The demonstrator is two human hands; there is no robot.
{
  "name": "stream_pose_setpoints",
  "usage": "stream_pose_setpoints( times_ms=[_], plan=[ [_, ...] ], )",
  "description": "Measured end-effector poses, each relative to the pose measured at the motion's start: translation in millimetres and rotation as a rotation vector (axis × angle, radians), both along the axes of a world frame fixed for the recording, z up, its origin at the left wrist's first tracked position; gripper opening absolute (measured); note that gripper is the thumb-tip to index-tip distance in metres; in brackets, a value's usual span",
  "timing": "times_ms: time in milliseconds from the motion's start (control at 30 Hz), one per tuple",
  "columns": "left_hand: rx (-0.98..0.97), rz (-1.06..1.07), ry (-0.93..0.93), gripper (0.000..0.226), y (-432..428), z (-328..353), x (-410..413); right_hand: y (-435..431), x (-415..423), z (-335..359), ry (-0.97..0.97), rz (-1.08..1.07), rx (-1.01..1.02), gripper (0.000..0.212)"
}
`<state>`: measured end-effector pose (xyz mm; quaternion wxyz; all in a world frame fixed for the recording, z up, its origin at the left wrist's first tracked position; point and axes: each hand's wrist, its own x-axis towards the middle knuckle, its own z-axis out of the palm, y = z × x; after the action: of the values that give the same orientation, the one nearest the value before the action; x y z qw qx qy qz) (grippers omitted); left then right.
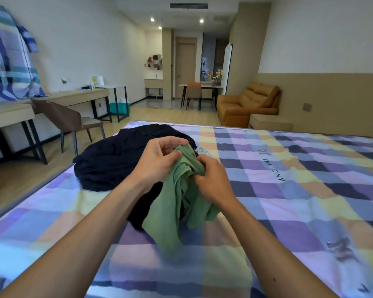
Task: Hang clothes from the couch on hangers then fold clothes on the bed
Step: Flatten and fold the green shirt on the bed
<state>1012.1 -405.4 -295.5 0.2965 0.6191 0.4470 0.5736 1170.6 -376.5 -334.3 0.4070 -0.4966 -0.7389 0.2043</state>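
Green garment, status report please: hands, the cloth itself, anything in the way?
Left hand and right hand both grip the green garment near its top. Garment bunched, unfolded, lower end hanging to the bed. Dark clothes pile close behind it.

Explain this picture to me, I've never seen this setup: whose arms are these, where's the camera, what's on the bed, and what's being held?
There is no machine here: these are a person's two bare arms. The single picture comes from a wide-angle camera worn on the person's head, looking forward and down, which is why the edges of the room bend. The left hand and the right hand both grip the bunched top of a green garment. Its lower part hangs down to the bed, which has a checked cover. Just behind the hands, a pile of dark clothes lies on the bed. Across the room stands an orange couch.
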Motion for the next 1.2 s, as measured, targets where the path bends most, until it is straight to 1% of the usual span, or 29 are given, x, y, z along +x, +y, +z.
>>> stream_pose_setpoints(
  times_ms=[100, 133, 167, 233, 300, 367, 500, 567, 700, 900, 967, 1033, 1100, 1200],
  plan=[
    [-0.011, -0.076, -0.054, 0.028, -3, -3, 12, -1, 9, 13, 0.045, -0.012, 0.016, 0.012],
    [-0.016, -0.104, -0.038, 0.037, -3, -6, 16, 0, 12, 16, 0.07, 0.004, 0.002, 0.01],
    [-0.015, -0.116, 0.017, 0.051, -2, -8, 17, 2, 14, 20, 0.102, 0.016, -0.015, 0.011],
    [0.039, -0.094, 0.214, 0.075, 1, -11, 21, 10, 20, 29, 0.165, 0.039, -0.041, 0.018],
    [0.125, -0.045, 0.364, 0.082, 9, -13, 24, 20, 28, 34, 0.201, 0.063, -0.037, 0.022],
    [0.162, 0.004, 0.394, 0.077, 21, -16, 25, 31, 35, 36, 0.226, 0.077, -0.028, 0.026],
    [0.135, 0.054, 0.333, 0.059, 52, -29, 34, 59, 52, 21, 0.318, 0.074, -0.042, 0.02],
    [0.127, 0.065, 0.305, 0.052, 70, -34, 46, 74, 64, 13, 0.344, 0.073, -0.069, 0.021],
    [0.116, 0.08, 0.31, 0.04, 90, -33, 65, 91, 85, 12, 0.347, 0.029, -0.09, 0.023],
    [0.16, 0.115, 0.339, 0.014, 92, 1, 83, 91, 114, 49, 0.275, 0.004, 0.006, 0.023],
    [0.178, 0.144, 0.365, 0.012, 87, 18, 84, 87, 121, 64, 0.208, 0.006, 0.064, 0.023],
    [0.187, 0.159, 0.402, 0.017, 85, 32, 83, 86, 130, 71, 0.137, -0.028, 0.111, 0.021],
    [0.197, 0.178, 0.488, 0.019, 82, 43, 82, 83, 136, 70, 0.084, -0.08, 0.122, 0.017],
    [0.193, 0.201, 0.664, 0.018, 78, 50, 79, 79, 143, 54, 0.017, -0.193, 0.09, 0.019]
  ],
)
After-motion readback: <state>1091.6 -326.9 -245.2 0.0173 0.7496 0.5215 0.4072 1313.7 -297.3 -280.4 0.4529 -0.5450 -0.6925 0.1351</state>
